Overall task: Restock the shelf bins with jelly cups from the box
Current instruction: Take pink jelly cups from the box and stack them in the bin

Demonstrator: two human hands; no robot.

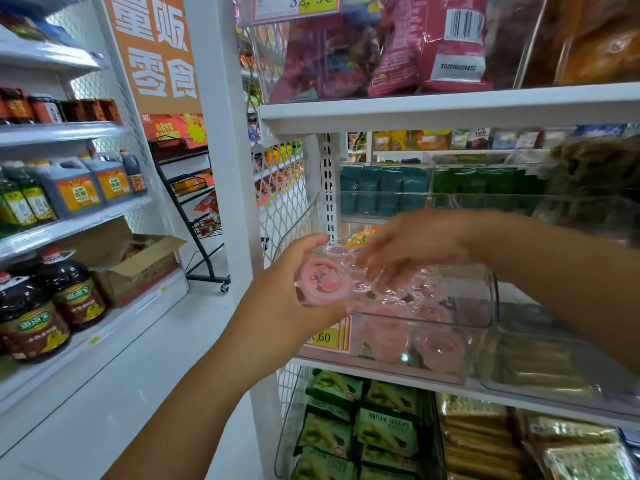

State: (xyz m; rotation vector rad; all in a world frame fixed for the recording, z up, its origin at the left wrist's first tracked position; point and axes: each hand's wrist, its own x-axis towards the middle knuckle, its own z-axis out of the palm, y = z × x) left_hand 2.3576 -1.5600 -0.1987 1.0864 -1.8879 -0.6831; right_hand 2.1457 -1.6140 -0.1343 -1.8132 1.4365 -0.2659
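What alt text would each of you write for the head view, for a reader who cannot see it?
A person's left hand grips a pink jelly cup beside a clear shelf bin of pink cups; the right hand hovers over the bin, fingers loose. Green snack packs sit below.

I face a white shelf post (225, 188) in a bright shop. Left of the post: an orange sign (152, 46), shelves (69, 226) of oil jugs (74, 296), a black wire rack (194, 209), white floor (145, 375). Right of the post: stocked snack shelves (450, 105).
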